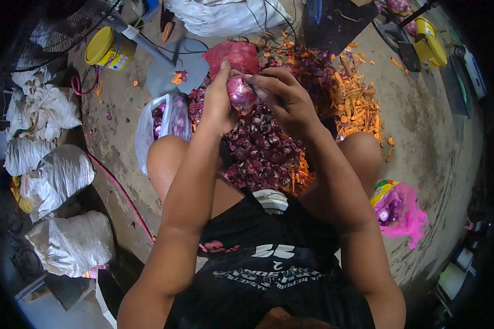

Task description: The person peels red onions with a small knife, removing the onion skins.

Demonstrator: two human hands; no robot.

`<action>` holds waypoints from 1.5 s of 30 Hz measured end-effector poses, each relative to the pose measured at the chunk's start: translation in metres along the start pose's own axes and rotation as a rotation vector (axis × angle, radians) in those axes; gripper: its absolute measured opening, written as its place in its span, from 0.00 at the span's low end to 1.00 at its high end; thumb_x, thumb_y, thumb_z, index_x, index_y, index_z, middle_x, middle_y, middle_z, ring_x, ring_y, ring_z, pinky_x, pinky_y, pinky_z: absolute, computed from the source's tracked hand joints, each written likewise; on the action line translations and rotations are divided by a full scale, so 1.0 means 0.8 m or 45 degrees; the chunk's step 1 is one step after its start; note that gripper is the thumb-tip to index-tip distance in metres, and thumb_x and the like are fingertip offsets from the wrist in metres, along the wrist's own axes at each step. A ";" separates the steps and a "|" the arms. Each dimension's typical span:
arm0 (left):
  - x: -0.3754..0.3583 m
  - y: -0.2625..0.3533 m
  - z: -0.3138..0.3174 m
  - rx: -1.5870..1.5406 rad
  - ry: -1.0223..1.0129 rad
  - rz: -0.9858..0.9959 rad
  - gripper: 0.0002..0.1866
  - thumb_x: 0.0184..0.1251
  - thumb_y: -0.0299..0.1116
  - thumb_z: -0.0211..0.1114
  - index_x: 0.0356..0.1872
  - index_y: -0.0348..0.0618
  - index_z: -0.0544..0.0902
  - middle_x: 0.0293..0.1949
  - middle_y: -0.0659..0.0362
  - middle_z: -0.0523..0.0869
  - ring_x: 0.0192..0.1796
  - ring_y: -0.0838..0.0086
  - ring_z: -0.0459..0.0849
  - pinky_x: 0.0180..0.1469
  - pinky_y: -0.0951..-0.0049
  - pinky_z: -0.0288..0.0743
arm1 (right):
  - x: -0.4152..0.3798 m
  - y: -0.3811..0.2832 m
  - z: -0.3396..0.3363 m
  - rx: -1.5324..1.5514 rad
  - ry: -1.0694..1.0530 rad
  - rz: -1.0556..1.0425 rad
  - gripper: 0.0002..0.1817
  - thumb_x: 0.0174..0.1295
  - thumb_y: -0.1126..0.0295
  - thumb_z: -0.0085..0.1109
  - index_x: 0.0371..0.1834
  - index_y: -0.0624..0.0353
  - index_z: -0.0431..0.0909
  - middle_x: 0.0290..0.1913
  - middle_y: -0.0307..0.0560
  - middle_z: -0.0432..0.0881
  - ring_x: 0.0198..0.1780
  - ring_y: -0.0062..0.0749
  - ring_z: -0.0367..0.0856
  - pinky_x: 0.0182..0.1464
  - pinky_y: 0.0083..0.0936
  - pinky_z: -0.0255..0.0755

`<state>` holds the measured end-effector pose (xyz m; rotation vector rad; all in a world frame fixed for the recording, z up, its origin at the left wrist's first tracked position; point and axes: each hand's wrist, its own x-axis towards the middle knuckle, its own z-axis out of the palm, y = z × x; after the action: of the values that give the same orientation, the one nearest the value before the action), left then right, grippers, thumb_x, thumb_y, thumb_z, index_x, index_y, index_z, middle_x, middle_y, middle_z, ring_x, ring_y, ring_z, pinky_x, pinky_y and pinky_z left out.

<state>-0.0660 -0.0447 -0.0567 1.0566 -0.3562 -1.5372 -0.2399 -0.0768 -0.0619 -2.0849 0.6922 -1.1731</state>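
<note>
above a heap of onion skins (258, 147) on the floor (431, 159), a red onion (241, 94) is held up between the two hands, apart from the heap, so that it is kept in clear view. it is supported from the side by the left hand (218, 101), whose thumb is extended upward; the other left fingers are largely hidden behind it. by this hold the near face of the red onion is apparently left exposed to the right hand (288, 98). the right fingers are bent and slightly parted, with the foremost tips brought to its upper edge; whether a flap of skin or a small blade is pinched there cannot be told. beyond the hands, a red net bag (230, 54) is set at the heap's far edge. beside the left knee (167, 153), onions are contained in a clear plastic bag (177, 118); near the right knee (362, 149), others are seen in a pink bag (409, 214). both bags are presumably so placed that they are reachable without rising. orange carrot pieces (357, 104) are spread along the right side of the heap.
</note>
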 end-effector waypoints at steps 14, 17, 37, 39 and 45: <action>-0.004 0.004 -0.017 0.625 -0.333 0.450 0.14 0.65 0.32 0.68 0.49 0.39 0.79 0.40 0.61 0.83 0.41 0.78 0.82 0.43 0.74 0.81 | 0.007 -0.017 -0.028 1.116 -0.216 0.918 0.17 0.77 0.61 0.52 0.61 0.57 0.78 0.33 0.32 0.76 0.26 0.12 0.68 0.26 0.14 0.62; -0.014 0.015 -0.017 0.571 -0.499 0.292 0.25 0.48 0.24 0.75 0.52 0.38 0.80 0.44 0.64 0.81 0.49 0.79 0.78 0.54 0.74 0.75 | 0.007 -0.014 -0.030 1.137 -0.243 0.915 0.17 0.77 0.60 0.52 0.61 0.57 0.78 0.31 0.31 0.76 0.25 0.12 0.68 0.25 0.15 0.62; -0.032 0.016 -0.007 1.032 -0.482 0.495 0.39 0.33 0.24 0.87 0.52 0.42 0.75 0.52 0.58 0.82 0.58 0.73 0.79 0.63 0.69 0.73 | 0.008 0.002 -0.055 0.880 -0.073 1.052 0.21 0.77 0.62 0.53 0.67 0.59 0.76 0.44 0.35 0.81 0.36 0.15 0.76 0.36 0.16 0.71; -0.033 0.021 -0.003 1.019 -0.404 0.542 0.38 0.35 0.24 0.86 0.52 0.43 0.74 0.52 0.58 0.82 0.57 0.73 0.79 0.63 0.69 0.73 | -0.001 0.008 -0.054 0.735 -0.162 1.013 0.21 0.77 0.61 0.53 0.67 0.59 0.75 0.44 0.36 0.80 0.34 0.15 0.75 0.35 0.17 0.71; -0.019 0.012 0.001 0.881 -0.261 0.621 0.38 0.42 0.26 0.85 0.56 0.43 0.71 0.52 0.57 0.81 0.57 0.72 0.79 0.63 0.69 0.72 | -0.008 -0.030 -0.049 0.987 -0.234 0.968 0.23 0.76 0.60 0.55 0.68 0.61 0.73 0.45 0.39 0.80 0.32 0.17 0.75 0.33 0.17 0.70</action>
<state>-0.0614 -0.0338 -0.0428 1.2102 -1.2571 -1.0878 -0.2742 -0.0669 -0.0320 -1.0979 0.6966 -0.6394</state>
